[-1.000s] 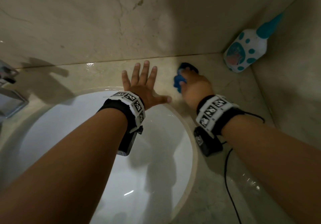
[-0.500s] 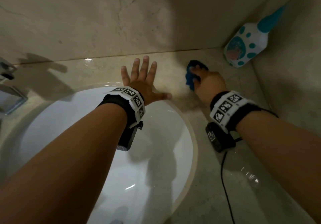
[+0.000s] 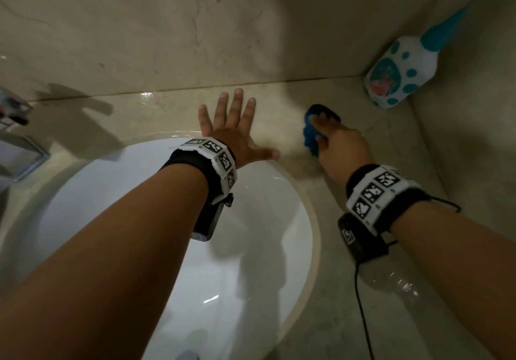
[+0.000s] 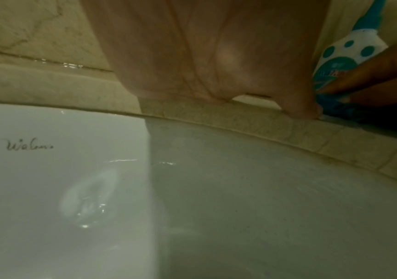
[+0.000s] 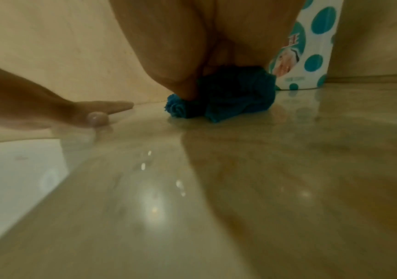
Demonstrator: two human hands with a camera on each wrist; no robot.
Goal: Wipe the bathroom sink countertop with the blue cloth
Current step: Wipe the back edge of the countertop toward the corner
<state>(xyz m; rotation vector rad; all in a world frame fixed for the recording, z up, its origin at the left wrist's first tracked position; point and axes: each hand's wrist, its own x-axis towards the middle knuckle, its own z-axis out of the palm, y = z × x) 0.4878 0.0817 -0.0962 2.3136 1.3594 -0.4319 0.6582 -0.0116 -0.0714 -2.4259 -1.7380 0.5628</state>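
Blue cloth point(image 3: 310, 132): bunched under right hand point(image 3: 339, 147), fingers gripping it on tabletop point(image 3: 391, 147).
Left hand point(image 3: 231, 128): fingers splayed flat.
Progress: mid-wipe; bottle point(image 3: 402, 72) corner seemingly left.

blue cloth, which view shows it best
The right wrist view: the blue cloth sits bunched, close and central under the right hand. The head view shows it small; the left wrist view catches only an edge.

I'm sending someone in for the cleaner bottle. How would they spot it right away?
Start at the white sink and follow the countertop to its far right corner, where the two walls meet. The bottle stands there, just beyond the blue cloth under the right hand. It is white with teal dots and a teal cap.
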